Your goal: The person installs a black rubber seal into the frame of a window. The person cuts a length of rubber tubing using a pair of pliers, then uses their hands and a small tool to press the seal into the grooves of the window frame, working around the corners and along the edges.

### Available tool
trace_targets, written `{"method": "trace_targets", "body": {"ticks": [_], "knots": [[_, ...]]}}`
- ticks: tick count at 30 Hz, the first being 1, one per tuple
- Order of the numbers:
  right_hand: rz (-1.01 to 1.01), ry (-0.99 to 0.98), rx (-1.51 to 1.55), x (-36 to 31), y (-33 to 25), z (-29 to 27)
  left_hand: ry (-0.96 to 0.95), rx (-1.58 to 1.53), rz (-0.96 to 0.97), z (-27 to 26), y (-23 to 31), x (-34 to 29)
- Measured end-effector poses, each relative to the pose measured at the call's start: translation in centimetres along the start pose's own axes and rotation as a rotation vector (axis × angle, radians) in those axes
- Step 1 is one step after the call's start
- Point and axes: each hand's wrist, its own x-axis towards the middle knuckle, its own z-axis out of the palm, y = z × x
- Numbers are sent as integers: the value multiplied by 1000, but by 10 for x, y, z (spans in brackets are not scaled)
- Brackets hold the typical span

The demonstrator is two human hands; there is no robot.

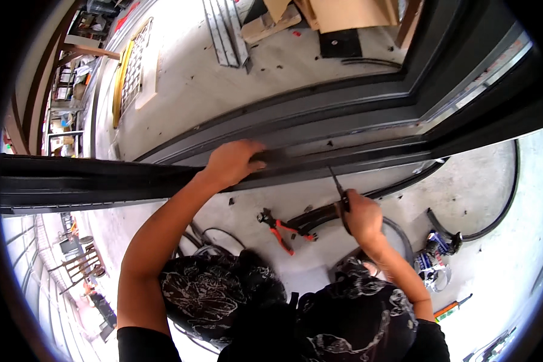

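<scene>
A dark metal frame [356, 130] stretches across in front of me, with a corner at the right. My left hand [232, 161] is over its near rail, fingers curved and smeared by motion; whether they hold anything is hidden in the blur. Closed around a dark handle, my right hand [362, 218] holds a thin pointed tool [336, 179], its tip angled up at the rail's near edge. What kind of tool it is cannot be made out. Red-handled pliers [279, 229] lie on the floor between my hands, jaws toward the frame.
Long black rubber strips [485, 234] curl over the floor at the right, near a blue and white crumpled wrapper [442, 243]. An orange and green tool [446, 312] lies farther right. Beyond the frame are metal channels [226, 33], cardboard [356, 15] and a yellow-edged rack [123, 84].
</scene>
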Motion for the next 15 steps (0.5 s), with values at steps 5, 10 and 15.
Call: {"method": "trace_targets", "body": {"ticks": [5,10,15], "knots": [[-147,-22,-176,-25,28,7,-219,401,-132,-4,-27,-43],[-193,-176,-394,-26,16,-10,-263,671,-96,19,-39,-64],[-289,-148,-281,-14,0,-13,-207,828,-41,26,-40,-73]]}}
